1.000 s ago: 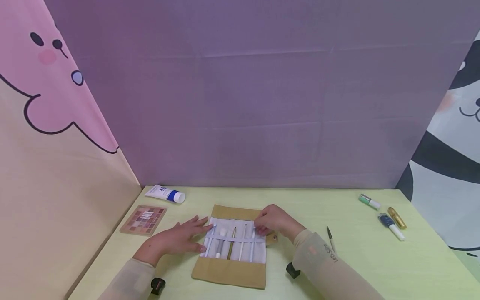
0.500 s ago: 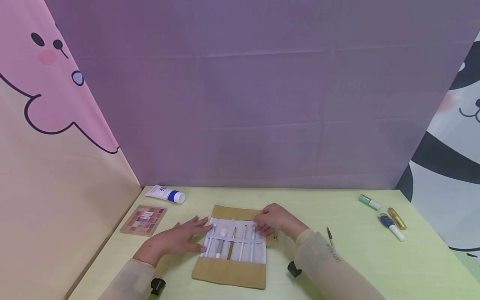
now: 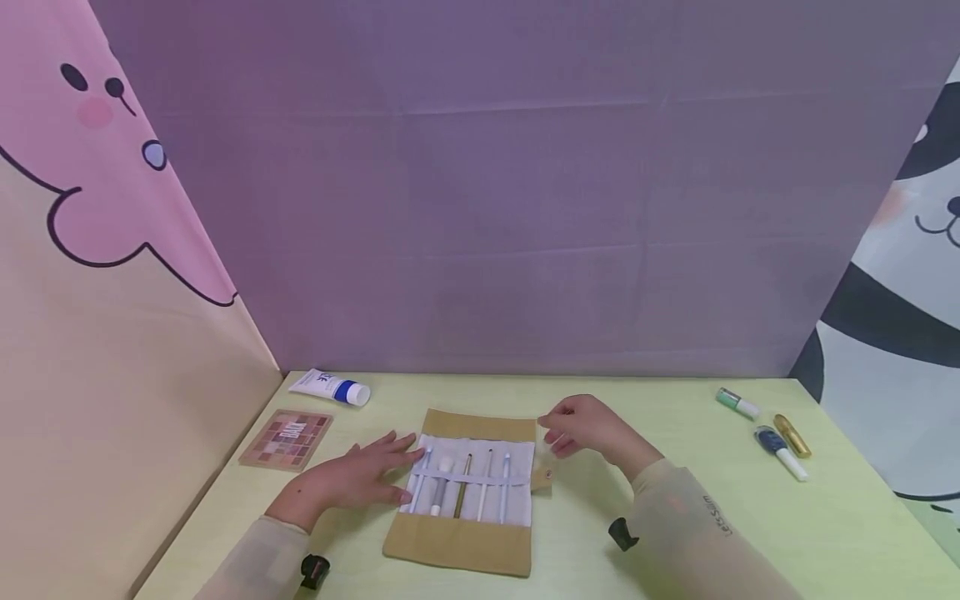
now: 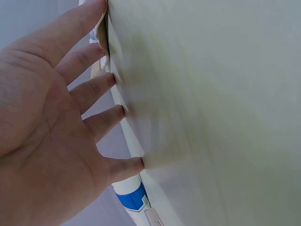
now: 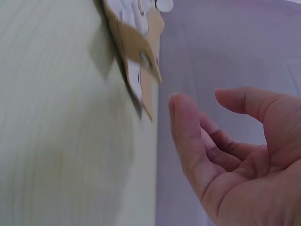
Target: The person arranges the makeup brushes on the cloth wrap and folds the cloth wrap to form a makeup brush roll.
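Observation:
A tan fabric brush roll (image 3: 457, 546) lies unrolled on the table, its pale lining facing up. Several slim brushes stand in a row under its elastic band, among them an olive-handled brush (image 3: 462, 487) and a light blue brush (image 3: 505, 492) at the right end. My left hand (image 3: 360, 475) rests with spread fingers at the roll's left edge; in the left wrist view its fingertips touch the table. Just off the roll's upper right corner, my right hand (image 3: 588, 429) is raised and holds nothing. The right wrist view shows its thumb and index finger apart, near the snap tab (image 5: 136, 44).
At the left are an eyeshadow palette (image 3: 287, 440) and a white tube with a blue band (image 3: 330, 387). Far right lie a green-and-white bottle (image 3: 738, 403), a gold tube (image 3: 792, 436) and a dark blue bottle with white cap (image 3: 782, 452). Fabric walls border the table.
My right hand has let go of the light blue brush's top and moved right, off the roll. Its sleeve now covers the loose dark-tipped brush on the table. The left hand stays put.

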{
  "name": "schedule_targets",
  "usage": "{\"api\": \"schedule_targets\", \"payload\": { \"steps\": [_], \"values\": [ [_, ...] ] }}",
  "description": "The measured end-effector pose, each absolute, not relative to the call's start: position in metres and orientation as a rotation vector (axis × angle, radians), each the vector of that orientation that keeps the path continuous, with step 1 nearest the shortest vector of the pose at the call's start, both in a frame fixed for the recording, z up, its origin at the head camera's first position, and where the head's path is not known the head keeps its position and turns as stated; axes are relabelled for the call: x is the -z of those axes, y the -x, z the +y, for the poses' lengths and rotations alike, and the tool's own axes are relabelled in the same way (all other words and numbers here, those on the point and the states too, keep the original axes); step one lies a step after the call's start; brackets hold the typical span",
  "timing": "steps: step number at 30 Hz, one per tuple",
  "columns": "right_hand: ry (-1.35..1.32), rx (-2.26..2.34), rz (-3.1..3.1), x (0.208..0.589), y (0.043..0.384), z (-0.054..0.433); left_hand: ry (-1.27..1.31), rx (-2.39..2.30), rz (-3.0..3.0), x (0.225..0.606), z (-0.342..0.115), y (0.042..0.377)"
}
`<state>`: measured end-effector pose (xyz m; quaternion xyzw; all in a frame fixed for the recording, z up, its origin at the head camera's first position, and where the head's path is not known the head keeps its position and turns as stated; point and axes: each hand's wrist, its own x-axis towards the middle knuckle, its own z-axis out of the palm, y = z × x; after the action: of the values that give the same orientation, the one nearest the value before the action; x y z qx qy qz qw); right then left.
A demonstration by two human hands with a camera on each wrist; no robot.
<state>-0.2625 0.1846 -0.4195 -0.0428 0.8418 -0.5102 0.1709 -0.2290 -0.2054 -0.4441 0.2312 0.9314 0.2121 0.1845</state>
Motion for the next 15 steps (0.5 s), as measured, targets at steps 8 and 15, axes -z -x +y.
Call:
{"api": "schedule_targets", "payload": {
  "steps": [8,15],
  "values": [
    [0.073,1.463,2.437,0.413,0.259,0.233,-0.659,-0.578,2.637,0.448,-0.208,0.23],
    [-0.001,1.441,2.458,0.409,0.256,0.27,-0.659,-0.563,2.637,0.448,-0.208,0.231]
  ]
}}
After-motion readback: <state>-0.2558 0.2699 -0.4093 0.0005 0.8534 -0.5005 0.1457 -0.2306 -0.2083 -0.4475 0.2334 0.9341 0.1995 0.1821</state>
